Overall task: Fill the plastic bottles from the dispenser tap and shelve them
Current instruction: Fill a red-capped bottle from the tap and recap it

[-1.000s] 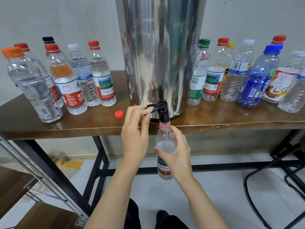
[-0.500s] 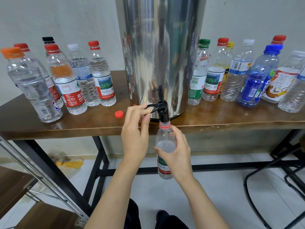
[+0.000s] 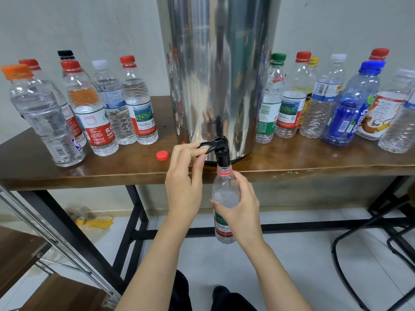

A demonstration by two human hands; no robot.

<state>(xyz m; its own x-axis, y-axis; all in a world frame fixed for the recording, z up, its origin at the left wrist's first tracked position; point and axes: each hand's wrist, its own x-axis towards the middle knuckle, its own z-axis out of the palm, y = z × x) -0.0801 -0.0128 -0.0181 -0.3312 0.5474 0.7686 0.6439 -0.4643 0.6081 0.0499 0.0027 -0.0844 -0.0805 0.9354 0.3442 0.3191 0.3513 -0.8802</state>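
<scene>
My left hand (image 3: 185,182) pinches the black lever (image 3: 205,146) of the tap (image 3: 222,153), forefinger curled over it and thumb beneath. My right hand (image 3: 241,209) wraps round the middle of the uncapped bottle (image 3: 224,196), holding it upright and partly filled, its mouth right at the spout, just off the near edge of the table (image 3: 292,162). The steel dispenser (image 3: 220,63) stands behind the tap. A loose red cap (image 3: 162,155) lies to the left.
</scene>
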